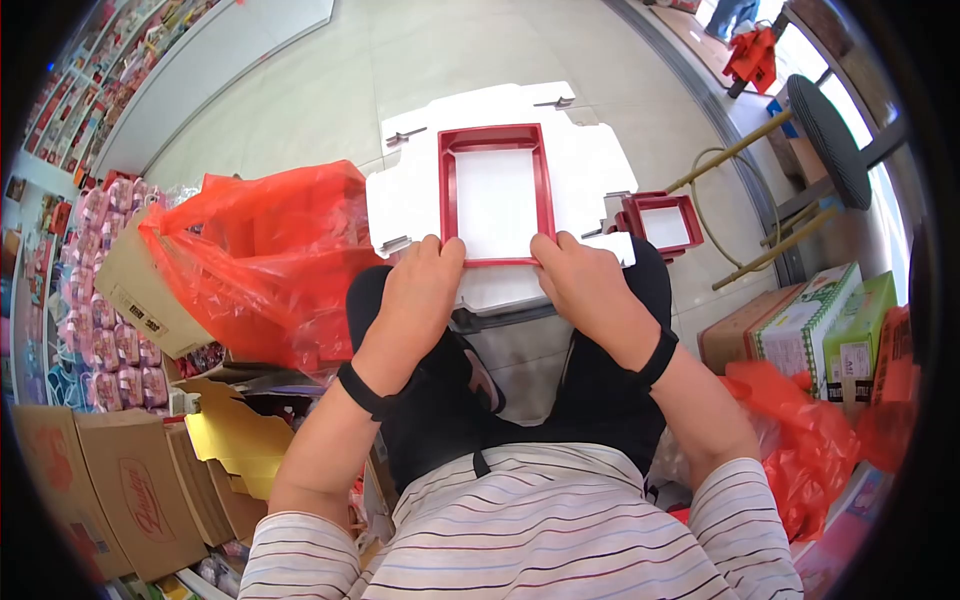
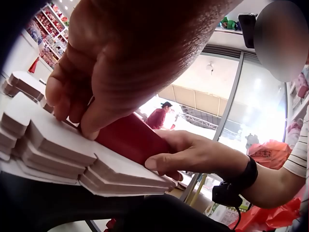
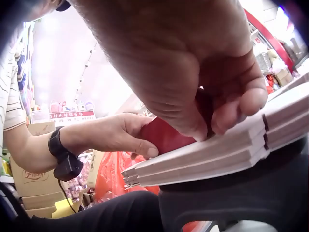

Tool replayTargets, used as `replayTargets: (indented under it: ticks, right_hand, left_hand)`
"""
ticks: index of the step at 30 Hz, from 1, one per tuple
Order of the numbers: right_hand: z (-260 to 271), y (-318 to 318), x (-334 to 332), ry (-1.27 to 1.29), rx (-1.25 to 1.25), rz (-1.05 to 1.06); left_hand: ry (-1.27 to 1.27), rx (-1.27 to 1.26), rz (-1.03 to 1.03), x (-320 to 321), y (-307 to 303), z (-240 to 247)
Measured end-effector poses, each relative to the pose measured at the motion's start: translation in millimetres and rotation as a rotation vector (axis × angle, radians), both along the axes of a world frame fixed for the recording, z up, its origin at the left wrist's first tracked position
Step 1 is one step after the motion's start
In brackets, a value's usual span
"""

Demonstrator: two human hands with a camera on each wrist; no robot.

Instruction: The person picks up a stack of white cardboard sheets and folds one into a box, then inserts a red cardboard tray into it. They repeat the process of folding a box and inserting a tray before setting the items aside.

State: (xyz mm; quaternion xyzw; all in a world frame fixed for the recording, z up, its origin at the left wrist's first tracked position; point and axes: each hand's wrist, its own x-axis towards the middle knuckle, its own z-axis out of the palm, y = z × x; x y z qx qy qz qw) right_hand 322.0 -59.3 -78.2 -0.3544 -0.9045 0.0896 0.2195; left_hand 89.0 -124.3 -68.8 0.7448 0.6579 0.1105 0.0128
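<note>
A shallow red-walled cardboard box with a white inside lies on a stack of white die-cut card sheets. My left hand grips the near left corner of the box, thumb and fingers on either side of its wall. At the near right corner my right hand pinches the wall the same way. In the left wrist view the box's red outer side stands upright between both hands. The stack rests on a dark stool between the knees.
A smaller red box is beside the stack, near the right knee. Red plastic bags and cartons crowd the left. On the right are more boxes, another red bag and a round-seated stool.
</note>
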Motion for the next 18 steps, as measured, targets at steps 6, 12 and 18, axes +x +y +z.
replayTargets:
  ticks: [6,12,18]
  right_hand:
    - [4.1,19.1,-4.2,-0.094,-0.147,0.027]
    - [2.4,27.3,-5.1,-0.067,-0.203,0.081]
    - [-8.1,25.8,-2.7,-0.005,-0.163,0.065]
  left_hand:
    - [0.03,-0.113,-0.014,-0.4,12.5,15.6]
    - [-0.011,-0.153,-0.048,-3.5,16.2,18.0]
    - [-0.055,-0.195,-0.11,-7.4,18.0,23.8]
